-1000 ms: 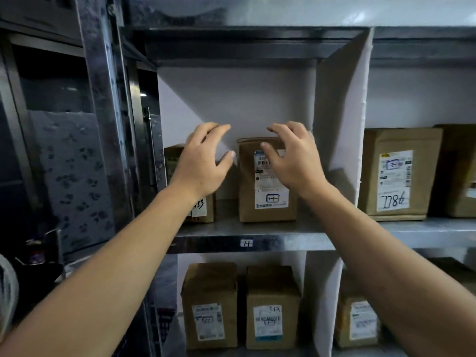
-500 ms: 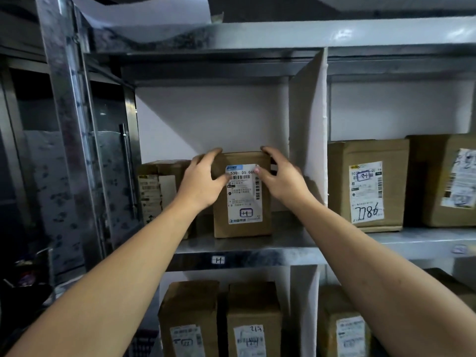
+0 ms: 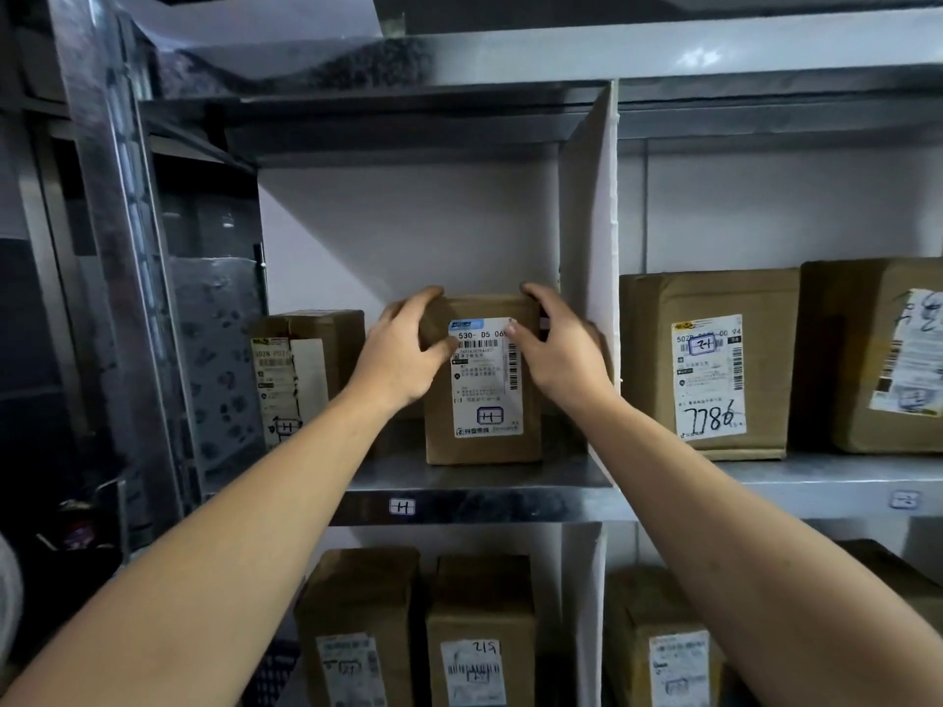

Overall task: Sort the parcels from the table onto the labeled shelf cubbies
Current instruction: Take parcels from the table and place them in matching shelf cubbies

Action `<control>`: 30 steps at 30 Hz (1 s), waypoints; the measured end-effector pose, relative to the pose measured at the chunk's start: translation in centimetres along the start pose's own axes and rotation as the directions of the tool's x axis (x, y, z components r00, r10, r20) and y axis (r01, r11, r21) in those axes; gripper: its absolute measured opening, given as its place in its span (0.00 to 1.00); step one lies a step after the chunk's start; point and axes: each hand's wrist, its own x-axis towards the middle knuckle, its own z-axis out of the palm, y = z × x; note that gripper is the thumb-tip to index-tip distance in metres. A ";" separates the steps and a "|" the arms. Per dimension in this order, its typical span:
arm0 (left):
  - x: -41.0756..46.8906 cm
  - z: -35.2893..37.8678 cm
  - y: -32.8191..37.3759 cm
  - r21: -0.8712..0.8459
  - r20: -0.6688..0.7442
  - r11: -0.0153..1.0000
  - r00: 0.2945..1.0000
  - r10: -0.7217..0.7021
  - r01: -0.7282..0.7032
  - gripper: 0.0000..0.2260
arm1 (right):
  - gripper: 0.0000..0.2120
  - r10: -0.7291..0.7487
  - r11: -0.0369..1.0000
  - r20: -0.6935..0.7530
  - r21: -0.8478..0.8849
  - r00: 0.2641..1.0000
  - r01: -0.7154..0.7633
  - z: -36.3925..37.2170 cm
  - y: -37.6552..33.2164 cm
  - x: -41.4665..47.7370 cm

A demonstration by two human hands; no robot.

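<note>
fingers [image 3: 417, 302] of the left hand [image 3: 403, 352] and right hand [image 3: 561, 349], loose in the air a second ago, now clasp the top corners of the parcel [image 3: 485, 395] on the h shelf [image 3: 459, 483], neighbour box [image 3: 306, 359] at its 9 o'clock, so it looks placed but still being squared.

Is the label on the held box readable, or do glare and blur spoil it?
Head view: the label on the box is sharp and readable; glare streaks the top shelf edge; far left lies in shadow; the wide lens bends the metal post.
</note>
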 end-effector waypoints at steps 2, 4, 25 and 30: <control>0.0 -0.2 0.1 0.002 0.004 1.000 1.000 -0.003 0.003 0.27 | 0.25 0.005 1.000 0.016 -0.003 1.000 -0.005 -0.1 -0.2 0.1; -0.1 -0.3 0.3 0.016 0.002 1.000 1.000 -0.003 0.003 0.28 | 0.26 0.004 1.000 0.022 -0.014 1.000 -0.004 -0.3 -0.4 -0.1; -10.6 -1.1 7.5 0.262 0.085 0.922 0.959 0.271 -0.284 0.22 | 0.20 -0.248 0.711 0.122 -0.651 0.961 0.266 -11.7 -0.9 -11.7; -10.3 0.9 12.3 0.198 0.097 0.918 0.939 0.331 -0.344 0.21 | 0.20 -0.168 0.598 0.119 -0.777 0.979 0.197 -16.5 0.5 -12.3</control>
